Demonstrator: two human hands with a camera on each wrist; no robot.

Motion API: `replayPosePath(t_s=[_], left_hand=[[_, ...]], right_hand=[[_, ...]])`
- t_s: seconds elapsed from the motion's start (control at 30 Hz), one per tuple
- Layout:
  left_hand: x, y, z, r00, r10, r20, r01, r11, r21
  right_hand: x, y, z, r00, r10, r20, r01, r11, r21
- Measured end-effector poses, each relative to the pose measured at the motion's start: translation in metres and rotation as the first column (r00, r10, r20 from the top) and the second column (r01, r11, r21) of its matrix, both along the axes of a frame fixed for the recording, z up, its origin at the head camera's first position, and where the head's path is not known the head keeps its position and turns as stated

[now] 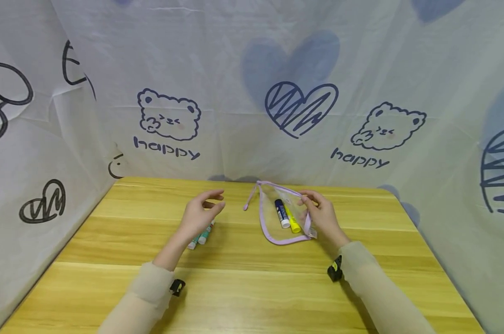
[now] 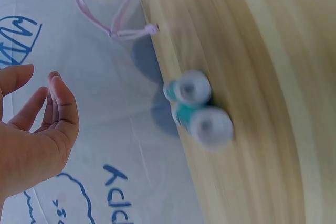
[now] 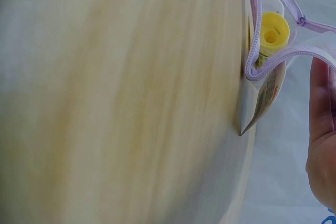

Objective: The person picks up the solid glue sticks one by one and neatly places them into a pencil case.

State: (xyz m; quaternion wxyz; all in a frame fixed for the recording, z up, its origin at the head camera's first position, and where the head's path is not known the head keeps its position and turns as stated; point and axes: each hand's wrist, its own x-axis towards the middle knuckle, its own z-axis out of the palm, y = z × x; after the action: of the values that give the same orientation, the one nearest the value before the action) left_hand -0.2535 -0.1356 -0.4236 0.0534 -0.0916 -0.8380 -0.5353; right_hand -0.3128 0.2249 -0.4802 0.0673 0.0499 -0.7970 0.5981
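Observation:
A clear zip pouch [image 1: 291,240] with lilac edging lies on the table, its mouth spread wide. Inside are a navy glue stick with a white end [image 1: 282,213] and a yellow glue stick [image 1: 293,222]. My right hand [image 1: 322,215] pinches the pouch's right edge and lifts it. In the right wrist view the yellow base shows through the mouth, below the zip. My left hand [image 1: 199,215] hovers with loosely bent fingers, holding nothing. Beneath it, two teal glue sticks [image 1: 204,237] lie side by side, their white ends [image 2: 210,127] facing the left wrist camera.
The pouch's lilac zip pull [image 1: 245,206] hangs out toward the left hand. Under everything is a wood-grain table [image 1: 243,297]. A pale cloth [image 1: 235,139] with printed hearts and bears stands behind the table and along its sides.

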Motion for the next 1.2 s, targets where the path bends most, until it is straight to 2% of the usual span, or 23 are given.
replayPosePath(t_s=[0.2,0.47,0.83,1.0,1.2], left_hand=[[0.002,-0.025,-0.004,1.000,0.023,-0.009,-0.024,0.996,-0.089],[0.004,-0.048,-0.013,1.000,0.014,0.012,-0.011,0.977,-0.213],[0.006,-0.060,-0.025,0.998,-0.045,0.046,0.058,0.930,-0.364],[0.004,-0.062,-0.031,0.993,-0.078,0.083,0.105,0.914,-0.393],[0.002,-0.062,-0.039,0.986,-0.097,0.135,0.143,0.906,-0.399]], right_hand=[[0.000,0.002,0.000,1.000,-0.004,0.015,0.004,1.000,-0.002],[0.000,0.004,0.001,1.000,-0.002,-0.012,0.003,0.999,0.037],[0.000,0.003,0.004,0.999,0.007,-0.031,-0.005,0.998,0.057],[0.001,0.002,0.003,0.999,0.007,-0.033,-0.005,0.998,0.067],[0.001,0.002,0.000,0.999,0.014,-0.038,-0.011,0.998,0.069]])
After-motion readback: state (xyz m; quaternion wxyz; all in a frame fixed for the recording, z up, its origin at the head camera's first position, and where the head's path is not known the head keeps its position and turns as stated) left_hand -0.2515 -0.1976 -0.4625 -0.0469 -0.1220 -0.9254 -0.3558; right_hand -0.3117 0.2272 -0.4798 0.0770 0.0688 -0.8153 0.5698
